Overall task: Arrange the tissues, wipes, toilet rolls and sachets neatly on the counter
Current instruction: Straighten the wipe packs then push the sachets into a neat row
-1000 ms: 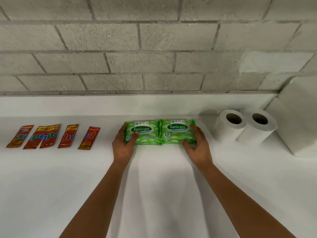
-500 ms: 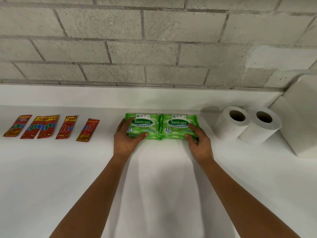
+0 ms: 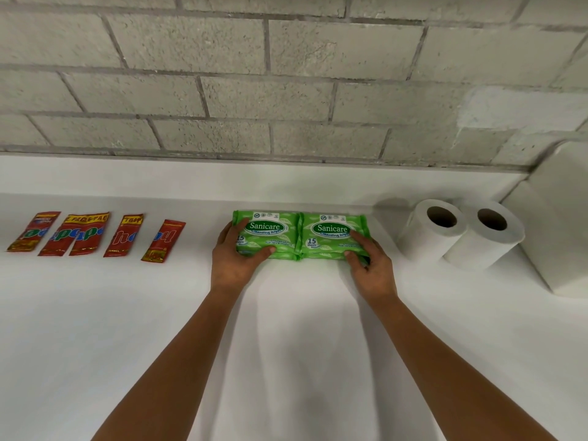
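Observation:
Two green Sanicare wipes packs lie side by side near the back of the white counter (image 3: 286, 329). My left hand (image 3: 234, 256) grips the left pack (image 3: 270, 230) at its left end, thumb along the front edge. My right hand (image 3: 370, 265) grips the right pack (image 3: 331, 232) at its front right corner. Several red sachets (image 3: 92, 235) lie in a row at the left. Two white toilet rolls (image 3: 458, 237) lie together at the right, cores facing me. A white tissue pack (image 3: 560, 230) stands at the far right.
A grey block wall (image 3: 286, 84) rises behind a low white ledge (image 3: 286, 183) at the counter's back. Bare counter shows between the sachets and the wipes, and in front of all the items.
Both hands have stayed on the two wipes packs, which sit a little further back and squarer together. The camera has tilted slightly downward.

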